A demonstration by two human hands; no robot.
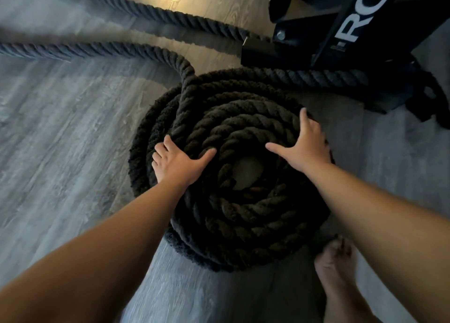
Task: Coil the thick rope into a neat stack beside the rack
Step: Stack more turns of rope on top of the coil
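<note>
Along the left edge of the grey wood-grain floor (60, 140), two loose lengths of the thick rope (233, 215) run in from out of view: the farther one slants across the top toward the rack, the nearer one lies lower and curves down into the pile. The rope is dark and heavily twisted, and most of it sits wound into a round coil of several stacked rings in the middle of the floor, with a small patch of bare floor showing through the hole at its centre. The left hand (179, 163) lies flat and spread on the left side of the coil's top, fingers over the outer rings and thumb reaching toward the centre, pressing down and closed around nothing. The right hand (305, 144) rests the same way on the right side of the top, fingers fanned wide, thumb pointing inward, palm on the rope and gripping nothing. Both bare forearms reach in from the bottom corners. A bare foot (334, 269) stands on the floor just beside the coil's lower right edge. At the top right corner stands the black rack (323, 32), white lettering on its post, with one strand of rope passing just in front of its base; the coil lies near it.
</note>
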